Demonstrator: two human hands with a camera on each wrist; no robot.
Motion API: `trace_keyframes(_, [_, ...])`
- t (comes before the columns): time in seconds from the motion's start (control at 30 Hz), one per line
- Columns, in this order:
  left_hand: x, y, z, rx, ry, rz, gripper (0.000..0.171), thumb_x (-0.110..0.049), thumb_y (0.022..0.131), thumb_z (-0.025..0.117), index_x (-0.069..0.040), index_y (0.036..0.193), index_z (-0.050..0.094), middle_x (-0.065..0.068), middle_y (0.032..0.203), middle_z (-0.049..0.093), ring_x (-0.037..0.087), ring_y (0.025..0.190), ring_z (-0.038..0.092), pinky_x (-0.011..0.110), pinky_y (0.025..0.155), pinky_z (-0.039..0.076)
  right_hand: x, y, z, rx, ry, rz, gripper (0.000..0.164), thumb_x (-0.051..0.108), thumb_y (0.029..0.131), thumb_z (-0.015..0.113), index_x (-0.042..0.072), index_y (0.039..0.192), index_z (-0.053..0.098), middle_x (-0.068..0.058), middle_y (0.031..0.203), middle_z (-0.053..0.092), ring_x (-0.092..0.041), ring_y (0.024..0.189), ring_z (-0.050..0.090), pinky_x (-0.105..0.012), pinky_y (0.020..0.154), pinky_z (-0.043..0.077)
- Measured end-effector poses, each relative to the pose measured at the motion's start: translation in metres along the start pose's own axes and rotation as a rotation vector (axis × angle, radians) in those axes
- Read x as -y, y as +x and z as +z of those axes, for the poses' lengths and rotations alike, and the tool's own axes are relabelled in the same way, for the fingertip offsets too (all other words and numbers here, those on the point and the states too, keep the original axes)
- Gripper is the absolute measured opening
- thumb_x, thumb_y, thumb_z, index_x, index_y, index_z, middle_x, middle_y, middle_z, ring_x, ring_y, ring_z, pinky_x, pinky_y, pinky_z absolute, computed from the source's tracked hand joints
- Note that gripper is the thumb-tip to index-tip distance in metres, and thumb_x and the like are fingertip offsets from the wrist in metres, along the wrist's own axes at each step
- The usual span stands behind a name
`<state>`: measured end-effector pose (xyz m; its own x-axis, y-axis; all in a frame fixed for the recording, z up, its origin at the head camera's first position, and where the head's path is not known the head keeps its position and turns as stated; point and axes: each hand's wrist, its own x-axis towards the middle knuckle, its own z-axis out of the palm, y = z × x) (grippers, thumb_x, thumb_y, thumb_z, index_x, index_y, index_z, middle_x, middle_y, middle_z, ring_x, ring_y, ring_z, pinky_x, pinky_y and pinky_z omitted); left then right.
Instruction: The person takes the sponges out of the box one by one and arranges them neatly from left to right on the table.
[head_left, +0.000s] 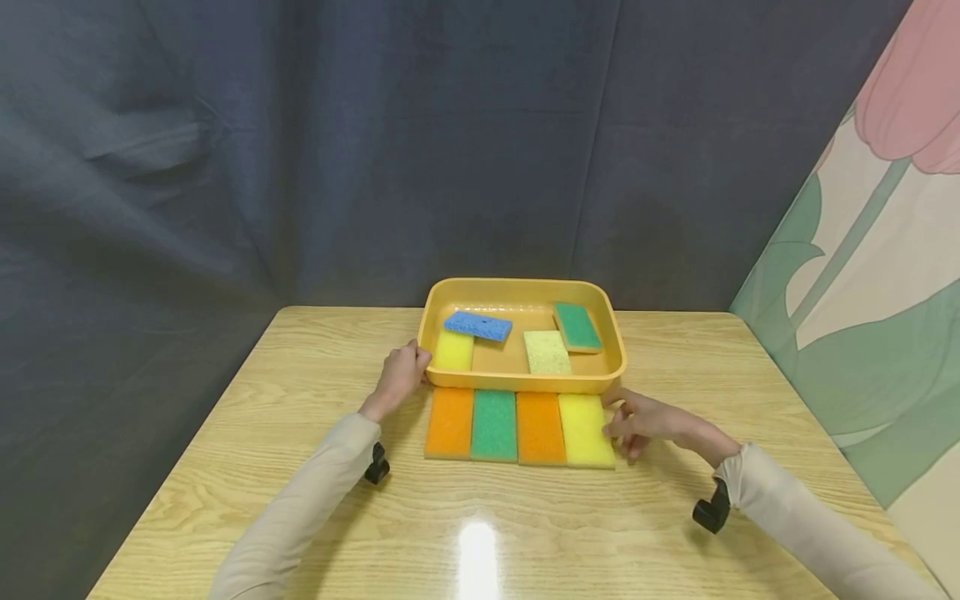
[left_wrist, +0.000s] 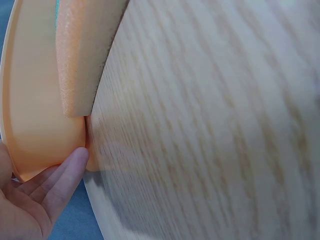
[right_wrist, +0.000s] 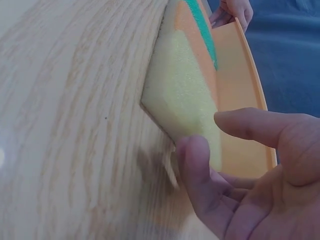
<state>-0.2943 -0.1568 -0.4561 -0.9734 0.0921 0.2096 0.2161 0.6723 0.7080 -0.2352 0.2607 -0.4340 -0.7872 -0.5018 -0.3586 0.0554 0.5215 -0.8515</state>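
Observation:
A yellow-orange plastic tray (head_left: 517, 383) stands at the back of the table. My left hand (head_left: 399, 379) grips its front left corner, thumb at the rim and fingers against the outer wall. Along the tray's front lies a row of flat scouring sponges: orange (head_left: 450, 423), green (head_left: 494, 425), a second orange (head_left: 541, 427) and yellow (head_left: 587, 430). My right hand (head_left: 645, 419) is at the right end of this row, thumb and fingers spread apart. One fingertip (right_wrist: 195, 152) is right at the yellow sponge's edge in the right wrist view.
Inside the tray lie a blue sponge (head_left: 480, 326) overlapping a yellow one (head_left: 453, 351), a pale yellow sponge (head_left: 547, 352) and a green one (head_left: 577, 327). The wooden table (head_left: 300, 400) meets a dark curtain (head_left: 450, 167) behind. A flower-patterned cloth (head_left: 862, 333) hangs at right.

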Motion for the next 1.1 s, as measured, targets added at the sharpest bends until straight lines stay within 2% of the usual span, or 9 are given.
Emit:
trace_keyframes(0.17, [0.0, 0.0, -0.001, 0.001, 0.011, 0.015, 0.027, -0.006, 0.1, 0.039, -0.008, 0.073, 0.039, 0.005, 0.063, 0.04, 0.017, 0.05, 0.051, 0.024, 0.047, 0.037, 0.002, -0.002, -0.002, -0.03, -0.016, -0.016, 0.049, 0.012, 0.097, 0.061, -0.009, 0.13, 0.032, -0.019, 0.093, 0.053, -0.024, 0.067, 0.063, -0.037, 0.06, 0.057])
trace_keyframes(0.33, [0.0, 0.0, -0.001, 0.005, 0.011, 0.011, 0.026, -0.007, 0.1, 0.038, -0.008, 0.073, 0.04, 0.005, 0.063, 0.041, 0.017, 0.052, 0.053, 0.025, 0.048, 0.038, 0.006, -0.004, -0.005, -0.064, -0.061, -0.062, 0.029, 0.01, 0.098, 0.057, -0.006, 0.116, 0.041, -0.017, 0.094, 0.052, -0.025, 0.069, 0.06, -0.039, 0.059, 0.056])
trace_keyframes(0.47, [0.0, 0.001, -0.001, 0.007, 0.014, 0.003, 0.025, -0.008, 0.099, 0.038, -0.007, 0.074, 0.041, 0.007, 0.064, 0.046, 0.017, 0.053, 0.054, 0.025, 0.049, 0.041, 0.009, -0.003, -0.008, -0.08, -0.136, -0.11, 0.016, 0.01, 0.1, 0.054, -0.003, 0.106, 0.048, -0.014, 0.091, 0.053, -0.026, 0.069, 0.06, -0.038, 0.057, 0.055])
trace_keyframes(0.6, [0.001, 0.001, -0.001, 0.014, 0.006, -0.007, 0.027, -0.009, 0.1, 0.038, -0.008, 0.073, 0.041, 0.007, 0.064, 0.045, 0.018, 0.053, 0.055, 0.025, 0.049, 0.042, 0.012, -0.001, -0.01, -0.143, -0.224, -0.144, 0.015, 0.012, 0.102, 0.052, -0.003, 0.101, 0.053, -0.014, 0.084, 0.054, -0.023, 0.063, 0.058, -0.037, 0.053, 0.053])
trace_keyframes(0.7, [0.001, 0.001, -0.001, 0.015, 0.005, -0.016, 0.028, -0.009, 0.099, 0.039, -0.009, 0.071, 0.04, 0.006, 0.063, 0.044, 0.018, 0.054, 0.055, 0.026, 0.05, 0.042, 0.014, 0.002, -0.008, -0.243, -0.286, -0.188, 0.022, 0.015, 0.103, 0.053, -0.003, 0.091, 0.056, -0.012, 0.074, 0.054, -0.02, 0.055, 0.054, -0.033, 0.047, 0.049])
trace_keyframes(0.9, [0.0, 0.0, 0.0, 0.009, 0.021, -0.016, 0.027, -0.009, 0.099, 0.039, -0.009, 0.072, 0.041, 0.006, 0.064, 0.045, 0.017, 0.054, 0.055, 0.025, 0.05, 0.042, 0.02, 0.01, 0.0, -0.546, -0.474, -0.332, 0.034, 0.024, 0.102, 0.056, 0.008, 0.073, 0.056, 0.002, 0.059, 0.048, -0.013, 0.048, 0.043, -0.026, 0.044, 0.036])
trace_keyframes(1.0, [0.0, 0.0, -0.001, 0.006, 0.024, -0.013, 0.026, -0.008, 0.099, 0.039, -0.008, 0.073, 0.041, 0.006, 0.063, 0.045, 0.017, 0.053, 0.053, 0.025, 0.049, 0.04, 0.022, 0.014, 0.001, -0.652, -0.525, -0.384, 0.031, 0.02, 0.101, 0.059, 0.009, 0.071, 0.057, 0.003, 0.059, 0.046, -0.012, 0.05, 0.04, -0.026, 0.046, 0.033])
trace_keyframes(1.1, [0.0, 0.001, -0.001, 0.006, 0.027, -0.005, 0.025, -0.008, 0.099, 0.04, -0.008, 0.074, 0.04, 0.006, 0.063, 0.044, 0.017, 0.053, 0.053, 0.025, 0.049, 0.039, 0.024, 0.018, 0.0, -0.713, -0.549, -0.393, 0.027, 0.017, 0.099, 0.061, 0.007, 0.074, 0.06, -0.001, 0.065, 0.048, -0.014, 0.054, 0.042, -0.028, 0.05, 0.035])
